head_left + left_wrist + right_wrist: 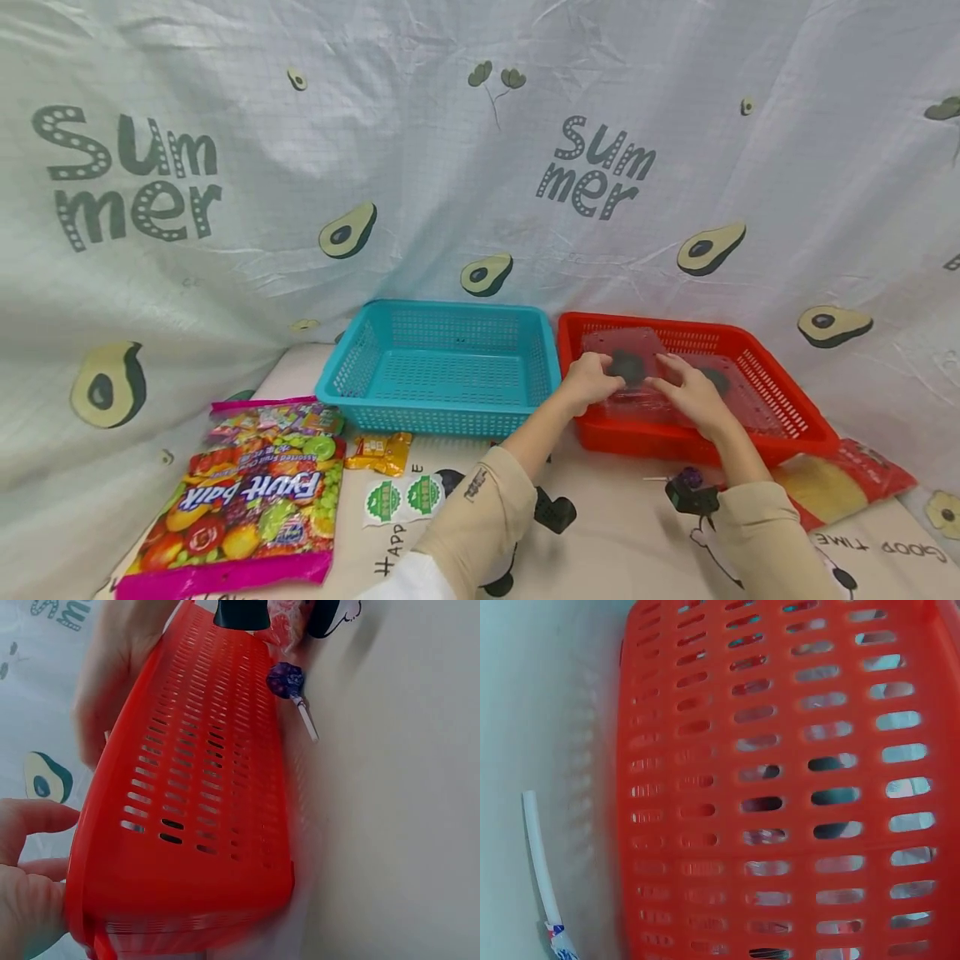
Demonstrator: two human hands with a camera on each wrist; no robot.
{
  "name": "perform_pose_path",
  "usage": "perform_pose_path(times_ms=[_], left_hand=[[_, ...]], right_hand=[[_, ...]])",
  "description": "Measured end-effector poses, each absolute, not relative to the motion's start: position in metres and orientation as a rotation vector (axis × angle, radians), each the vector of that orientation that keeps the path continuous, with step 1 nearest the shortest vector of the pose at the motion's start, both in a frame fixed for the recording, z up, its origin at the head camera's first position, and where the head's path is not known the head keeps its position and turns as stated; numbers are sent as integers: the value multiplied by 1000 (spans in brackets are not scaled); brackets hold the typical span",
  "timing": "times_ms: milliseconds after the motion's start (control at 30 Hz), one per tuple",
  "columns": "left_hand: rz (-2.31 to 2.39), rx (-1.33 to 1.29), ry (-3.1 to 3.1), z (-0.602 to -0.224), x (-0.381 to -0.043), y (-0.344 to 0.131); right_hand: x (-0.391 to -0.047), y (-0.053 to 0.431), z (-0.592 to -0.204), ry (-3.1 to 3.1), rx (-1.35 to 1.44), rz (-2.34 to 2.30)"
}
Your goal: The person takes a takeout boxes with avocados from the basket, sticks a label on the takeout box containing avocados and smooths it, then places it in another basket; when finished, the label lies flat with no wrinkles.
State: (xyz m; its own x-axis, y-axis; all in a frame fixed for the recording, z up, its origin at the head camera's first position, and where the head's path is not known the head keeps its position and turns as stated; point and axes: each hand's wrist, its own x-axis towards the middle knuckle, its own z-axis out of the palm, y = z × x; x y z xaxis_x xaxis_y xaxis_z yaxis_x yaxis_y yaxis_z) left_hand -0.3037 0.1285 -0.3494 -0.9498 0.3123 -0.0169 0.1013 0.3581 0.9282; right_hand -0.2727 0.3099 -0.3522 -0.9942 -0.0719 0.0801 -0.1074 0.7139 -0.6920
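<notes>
Left hand [588,385], right hand [688,396] apart over red basket [645,443], loosely spread — no grip seen; basket likely there to contain clear plastic [628,337].

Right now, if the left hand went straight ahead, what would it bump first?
Probably the clear plastic packet with a dark patch, inside the red slotted plastic basket. The left hand may be touching it; depth is unclear.

2 sleeved forearms [487,510] forward, left hand [588,386] and right hand [696,398] apart, fingers [674,367] relaxed
</notes>
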Motion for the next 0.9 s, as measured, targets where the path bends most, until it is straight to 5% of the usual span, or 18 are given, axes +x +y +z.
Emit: perform_pose_path(times_ms=[467,900], left_hand=[[1603,904,2586,-304,-280,80],[1379,1504,2856,-314,-190,-33]], right_hand=[[-237,289,-321,-2476,275,1249],[-154,220,-317,-2423,692,1129]])
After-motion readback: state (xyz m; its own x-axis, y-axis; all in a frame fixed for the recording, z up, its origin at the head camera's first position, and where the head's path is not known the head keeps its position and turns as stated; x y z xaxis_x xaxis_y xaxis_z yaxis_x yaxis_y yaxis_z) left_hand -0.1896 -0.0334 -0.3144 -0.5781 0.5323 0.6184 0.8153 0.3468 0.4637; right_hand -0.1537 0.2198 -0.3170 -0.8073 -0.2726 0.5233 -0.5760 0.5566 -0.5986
